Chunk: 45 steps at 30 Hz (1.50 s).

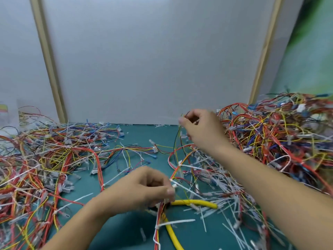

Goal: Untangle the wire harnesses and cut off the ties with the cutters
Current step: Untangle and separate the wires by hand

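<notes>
— What covers the teal tabletop (126, 231)?
— Thin red, yellow, blue and white wires. The left heap (45, 159) is flat, the right heap (279, 132) is taller, and stiff white cut ties (225, 204) are strewn between them.
— And the hands?
— The left hand (144, 188) sits low with its fingers curled, its grip pinching a white tie on a harness (177, 169) of slim wires. The right hand (200, 130) is raised, thumb and forefinger closed on a fine dark strand of the same harness.
— The cutters (194, 202)?
— Their two smooth yellow handles lie on the tabletop just under the left hand. The head is hidden beneath hand and wires. Blur smears the fingertips, so the exact pinch is hard to make out.
</notes>
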Available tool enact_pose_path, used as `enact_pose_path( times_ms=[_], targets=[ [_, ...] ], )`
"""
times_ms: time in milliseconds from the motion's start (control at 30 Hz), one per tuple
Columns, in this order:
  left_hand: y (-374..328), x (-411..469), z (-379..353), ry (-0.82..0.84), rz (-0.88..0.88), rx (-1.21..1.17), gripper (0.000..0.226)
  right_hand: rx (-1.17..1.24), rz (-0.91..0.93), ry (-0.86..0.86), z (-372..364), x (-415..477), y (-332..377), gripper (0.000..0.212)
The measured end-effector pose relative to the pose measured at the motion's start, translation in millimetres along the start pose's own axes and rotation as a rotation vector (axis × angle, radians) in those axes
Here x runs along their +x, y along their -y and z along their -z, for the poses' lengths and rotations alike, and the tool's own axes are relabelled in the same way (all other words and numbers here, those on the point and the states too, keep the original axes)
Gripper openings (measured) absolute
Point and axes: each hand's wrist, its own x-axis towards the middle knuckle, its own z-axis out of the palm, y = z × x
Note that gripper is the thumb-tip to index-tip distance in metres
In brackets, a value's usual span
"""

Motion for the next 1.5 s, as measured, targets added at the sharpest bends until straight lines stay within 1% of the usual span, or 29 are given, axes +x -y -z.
enact_pose_path(
  times_ms=[67, 100, 133, 200, 233, 267, 367, 433, 467, 533, 600, 700, 767, 833, 867, 967, 1033, 1100, 1167, 1267, 1367, 1500],
  targets=[
    [3, 2, 3, -0.064, 0.007, -0.041, 0.019, -0.106, -0.004, 0.104, -4, 6, 3, 0.027],
    [6, 3, 3, -0.096, 0.013, -0.011, 0.019, -0.15, -0.013, 0.149, -5, 5, 4, 0.029],
    [8, 4, 3, -0.12, 0.021, 0.07, 0.021, -0.186, -0.019, 0.171, -4, 1, 5, 0.029],
    [14, 5, 1, -0.131, 0.052, 0.322, 0.027, -0.21, 0.003, 0.173, 0, -13, 10, 0.026],
    [16, 5, 1, -0.12, 0.067, 0.409, 0.029, -0.198, 0.028, 0.187, 2, -23, 13, 0.024],
    [18, 5, 1, -0.109, 0.074, 0.443, 0.028, -0.182, 0.052, 0.217, 4, -36, 18, 0.022],
    [21, 6, 6, -0.106, 0.075, 0.459, 0.018, -0.201, 0.124, 0.326, 9, -75, 31, 0.024],
    [21, 6, 7, -0.129, 0.079, 0.473, 0.017, -0.236, 0.161, 0.409, 10, -97, 38, 0.025],
    [21, 6, 8, -0.134, 0.078, 0.47, 0.02, -0.239, 0.16, 0.458, 10, -106, 41, 0.024],
    [19, 4, 8, -0.13, 0.078, 0.416, 0.025, -0.227, 0.119, 0.547, 8, -118, 46, 0.024],
    [18, 3, 8, -0.148, 0.085, 0.33, 0.02, -0.24, 0.073, 0.609, 4, -127, 49, 0.025],
    [17, 7, 10, -0.284, 0.074, 0.138, 0.011, -0.291, 0.009, 0.63, -3, -133, 50, 0.033],
    [15, 7, 13, -0.369, 0.052, -0.069, 0.015, -0.314, -0.034, 0.631, -8, -134, 50, 0.046],
    [14, 6, 14, -0.418, 0.026, -0.23, 0.026, -0.263, -0.115, 0.628, -12, -135, 50, 0.053],
    [13, 6, 13, -0.435, 0.011, -0.282, 0.029, -0.206, -0.165, 0.622, -14, -135, 50, 0.052],
    [13, 10, 9, -0.463, -0.043, -0.376, 0.031, -0.007, -0.235, 0.634, -23, -133, 48, 0.037],
    [11, 10, 10, -0.495, -0.088, -0.418, 0.032, 0.167, -0.285, 0.645, -26, -126, 49, 0.026],
    [9, 9, 12, -0.549, -0.141, -0.463, 0.03, 0.386, -0.373, 0.599, -21, -115, 48, 0.02],
    [7, 8, 14, -0.568, -0.173, -0.506, 0.032, 0.521, -0.402, 0.522, -14, -100, 47, 0.018],
    [3, 8, 9, -0.451, -0.162, -0.504, 0.037, 0.576, -0.383, 0.443, -10, -75, 43, 0.024],
    [1, 7, 3, -0.308, -0.094, -0.416, 0.045, 0.62, -0.385, 0.44, -18, -55, 41, 0.03],
    [2, 5, 3, -0.216, -0.088, -0.372, 0.056, 0.625, -0.358, 0.427, -29, -38, 36, 0.03]
  ],
)
